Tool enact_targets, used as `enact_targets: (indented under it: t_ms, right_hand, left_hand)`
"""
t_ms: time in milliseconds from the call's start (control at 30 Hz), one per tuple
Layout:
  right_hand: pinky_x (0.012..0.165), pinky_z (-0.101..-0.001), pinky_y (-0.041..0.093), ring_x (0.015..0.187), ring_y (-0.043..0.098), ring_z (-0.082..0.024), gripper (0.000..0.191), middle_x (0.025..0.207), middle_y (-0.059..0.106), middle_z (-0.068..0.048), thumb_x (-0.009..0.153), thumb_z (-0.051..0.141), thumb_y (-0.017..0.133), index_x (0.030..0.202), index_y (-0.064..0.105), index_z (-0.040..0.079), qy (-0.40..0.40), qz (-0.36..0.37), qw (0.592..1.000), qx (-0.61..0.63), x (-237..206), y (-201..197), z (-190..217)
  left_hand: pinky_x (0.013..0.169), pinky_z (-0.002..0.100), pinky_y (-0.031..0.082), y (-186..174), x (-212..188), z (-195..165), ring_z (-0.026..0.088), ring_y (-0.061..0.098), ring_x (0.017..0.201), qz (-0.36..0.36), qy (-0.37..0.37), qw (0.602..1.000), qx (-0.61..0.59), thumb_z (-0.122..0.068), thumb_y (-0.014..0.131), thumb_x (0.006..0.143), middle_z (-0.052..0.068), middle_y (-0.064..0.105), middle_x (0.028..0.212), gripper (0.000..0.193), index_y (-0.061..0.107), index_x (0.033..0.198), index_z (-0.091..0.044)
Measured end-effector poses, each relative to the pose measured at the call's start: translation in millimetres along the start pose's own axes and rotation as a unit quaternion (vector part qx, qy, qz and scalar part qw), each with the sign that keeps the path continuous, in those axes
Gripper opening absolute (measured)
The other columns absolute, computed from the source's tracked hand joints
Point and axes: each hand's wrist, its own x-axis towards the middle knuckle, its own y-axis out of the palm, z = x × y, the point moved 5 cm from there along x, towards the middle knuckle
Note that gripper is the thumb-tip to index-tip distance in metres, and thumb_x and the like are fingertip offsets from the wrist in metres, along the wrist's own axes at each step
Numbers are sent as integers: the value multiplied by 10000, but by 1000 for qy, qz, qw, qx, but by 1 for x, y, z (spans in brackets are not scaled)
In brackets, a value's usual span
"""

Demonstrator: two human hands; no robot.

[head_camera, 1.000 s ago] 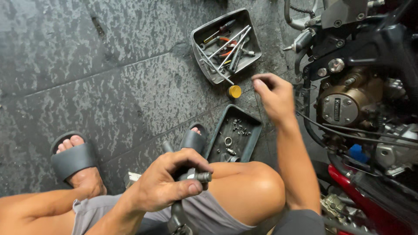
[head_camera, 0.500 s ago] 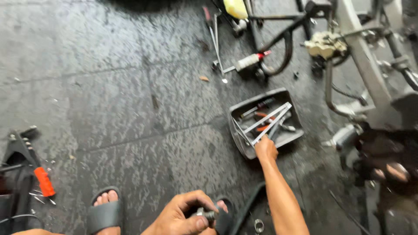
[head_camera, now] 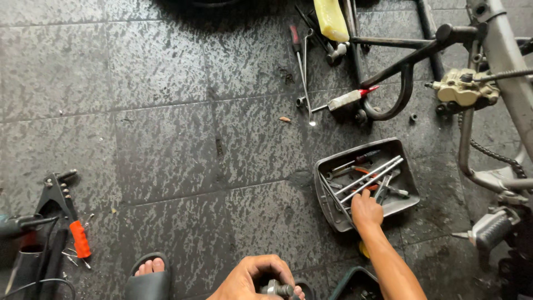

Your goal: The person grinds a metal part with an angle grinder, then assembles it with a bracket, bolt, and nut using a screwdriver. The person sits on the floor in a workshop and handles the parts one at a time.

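Now my right hand (head_camera: 366, 210) has come down into the grey rectangular metal tool tray (head_camera: 408, 166), fingers curled among the long silver wrenches and screwdrivers (head_camera: 369, 175), though I cannot tell whether it has closed on one; a second ago it was up by the engine, so it has swung away from the machine to the tools. My left hand (head_camera: 252, 278) stays low, clamped around a small grey metal fitting (head_camera: 276, 288). Farther out lie an orange-handled rivet tool (head_camera: 69, 214) and a bare motorcycle frame (head_camera: 499, 50).
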Motion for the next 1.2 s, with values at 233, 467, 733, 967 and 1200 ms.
enact_targets:
  t_ms: [233,467,733,967,1200]
  right_hand:
    - [722,-373,605,959,683,-232,55,966,643,-25,885,155,615,940,613,145,-42,-33,998,-35,-5,9,1]
    - [678,-392,596,896,669,-246,148,922,645,-21,880,156,601,1027,605,151,-99,-63,993,-1,-4,2,-7]
    - [732,-479,556,934,683,-271,255,948,702,-30,901,131,610,1156,607,150,-77,-35,989,123,-15,-13,-22]
    - [699,-428,539,830,700,-312,243,960,737,-108,935,277,693,1119,686,117,102,-200,857,463,-46,-62,-41]
    - [687,-335,505,750,614,-146,253,809,683,-56,968,274,673,1043,692,33,120,-170,773,600,-104,-150,-31]
  left_hand:
    - [944,344,589,-10,2,4,177,746,988,9,1,998,66,-46,826,894,110,754,960,138,736,980,15]
    - [843,341,563,-23,-1,13,164,720,901,5,91,992,89,-139,772,931,112,748,939,183,747,1015,21]
    - [721,341,492,-31,-1,31,149,649,765,-6,50,995,87,-209,773,924,97,708,832,238,715,991,11]
    - [822,314,479,-17,-19,32,120,628,872,-26,-3,981,194,-242,791,888,29,655,874,301,622,1033,-41]
    - [833,288,525,36,-65,9,98,684,918,33,120,967,220,-171,735,911,16,743,931,218,633,1042,-30]
